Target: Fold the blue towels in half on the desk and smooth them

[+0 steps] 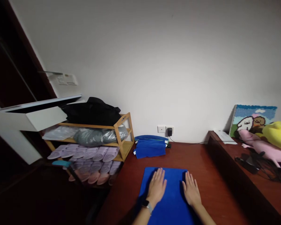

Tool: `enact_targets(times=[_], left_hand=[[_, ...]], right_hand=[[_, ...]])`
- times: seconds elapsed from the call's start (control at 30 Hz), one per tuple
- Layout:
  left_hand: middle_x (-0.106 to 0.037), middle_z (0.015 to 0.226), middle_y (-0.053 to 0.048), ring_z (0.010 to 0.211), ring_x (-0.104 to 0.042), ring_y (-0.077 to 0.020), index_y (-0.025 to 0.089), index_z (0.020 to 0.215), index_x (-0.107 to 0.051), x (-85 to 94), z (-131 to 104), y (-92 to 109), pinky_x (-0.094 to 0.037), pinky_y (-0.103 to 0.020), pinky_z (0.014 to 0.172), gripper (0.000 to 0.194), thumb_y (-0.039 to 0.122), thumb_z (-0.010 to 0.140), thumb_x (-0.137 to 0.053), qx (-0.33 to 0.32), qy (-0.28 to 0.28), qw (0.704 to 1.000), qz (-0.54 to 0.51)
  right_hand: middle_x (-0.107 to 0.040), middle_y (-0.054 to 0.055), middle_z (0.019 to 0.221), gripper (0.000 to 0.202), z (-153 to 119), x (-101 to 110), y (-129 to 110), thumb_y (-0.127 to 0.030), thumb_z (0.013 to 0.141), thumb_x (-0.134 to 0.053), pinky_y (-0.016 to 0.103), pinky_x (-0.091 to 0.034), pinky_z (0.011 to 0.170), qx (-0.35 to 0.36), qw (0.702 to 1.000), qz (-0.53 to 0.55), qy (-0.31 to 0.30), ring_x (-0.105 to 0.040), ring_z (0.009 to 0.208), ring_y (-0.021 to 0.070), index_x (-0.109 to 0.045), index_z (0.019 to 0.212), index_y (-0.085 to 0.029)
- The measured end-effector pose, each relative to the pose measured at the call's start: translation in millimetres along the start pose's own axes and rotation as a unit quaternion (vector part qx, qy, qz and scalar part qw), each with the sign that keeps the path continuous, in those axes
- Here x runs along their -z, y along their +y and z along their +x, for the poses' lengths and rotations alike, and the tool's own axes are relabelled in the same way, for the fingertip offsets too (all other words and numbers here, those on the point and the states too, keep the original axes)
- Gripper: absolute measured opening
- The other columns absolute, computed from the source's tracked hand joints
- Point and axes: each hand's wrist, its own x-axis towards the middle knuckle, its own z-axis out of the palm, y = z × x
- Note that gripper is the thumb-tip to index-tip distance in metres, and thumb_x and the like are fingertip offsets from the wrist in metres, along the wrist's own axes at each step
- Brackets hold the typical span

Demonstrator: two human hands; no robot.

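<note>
Lying flat | blue cloth | hands palm-down, right one at edge

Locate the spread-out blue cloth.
In the head view, the spread-out blue cloth lies bottom centre on the reddish table, with the left hand over it and the right hand at its right edge.

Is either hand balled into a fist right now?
No, the left hand and right hand are both open and flat, the left over the blue cloth, the right at its edge.
</note>
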Motion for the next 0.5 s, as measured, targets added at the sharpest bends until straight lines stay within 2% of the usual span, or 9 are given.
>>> enact_targets(times=[0.07,0.13,0.2,0.23,0.33,0.5], left_hand=[[-0.032,0.167,-0.001,0.155,-0.028,-0.0224,0.027,0.162,-0.026,-10.9,-3,44,-0.027,-0.047,0.127,0.058,0.046,0.107,-0.025,-0.055,-0.028,0.998,-0.027],[-0.03,0.168,0.0,0.156,-0.026,-0.0201,0.028,0.162,-0.026,-22.6,-3,81,-0.025,-0.044,0.128,0.058,0.047,0.107,-0.023,-0.06,-0.057,0.995,-0.048],[-0.031,0.168,0.001,0.156,-0.024,-0.0178,0.028,0.161,-0.028,-31.4,-2,102,-0.023,-0.043,0.129,0.058,0.046,0.108,-0.019,-0.043,-0.083,0.994,-0.063],[-0.032,0.167,0.001,0.156,-0.024,-0.0172,0.028,0.161,-0.029,-33.8,-2,105,-0.023,-0.043,0.129,0.058,0.046,0.108,-0.017,-0.035,-0.093,0.993,-0.069],[-0.03,0.168,-0.001,0.156,-0.023,-0.0189,0.026,0.161,-0.029,-30.5,-7,91,-0.022,-0.045,0.129,0.061,0.05,0.107,-0.015,-0.018,-0.106,0.991,-0.079],[-0.023,0.169,-0.006,0.156,-0.021,-0.0222,0.018,0.162,-0.023,-1.8,-36,27,-0.022,-0.047,0.129,0.068,0.054,0.106,-0.013,0.051,-0.123,0.991,-0.034]], right_hand=[[-0.016,0.004,0.17,0.072,-9,-6,3,-0.05,0.101,-0.011,0.044,-0.012,0.129,0.001,1.0,-0.014,-0.015,-0.011,0.158,0.023,-0.016,0.162,-0.011],[-0.017,0.005,0.17,0.07,-15,-12,7,-0.046,0.1,-0.015,0.046,-0.012,0.128,0.009,0.999,-0.031,-0.026,-0.013,0.158,0.0244,-0.02,0.161,-0.012],[-0.018,0.003,0.169,0.067,-17,-16,9,-0.041,0.1,-0.018,0.048,-0.013,0.128,0.028,0.998,-0.041,-0.026,-0.014,0.158,0.0251,-0.026,0.16,-0.014],[-0.018,0.003,0.169,0.066,-17,-17,9,-0.04,0.099,-0.019,0.048,-0.013,0.128,0.034,0.998,-0.043,-0.024,-0.014,0.157,0.0252,-0.027,0.16,-0.015],[-0.018,0.004,0.169,0.068,-15,-18,8,-0.042,0.099,-0.017,0.048,-0.014,0.128,0.026,0.999,-0.043,-0.014,-0.015,0.157,0.0253,-0.024,0.16,-0.013],[-0.016,0.004,0.17,0.072,-16,-15,3,-0.048,0.1,-0.011,0.045,-0.013,0.129,0.001,1.0,-0.024,-0.007,-0.014,0.158,0.0237,-0.016,0.161,-0.01]])
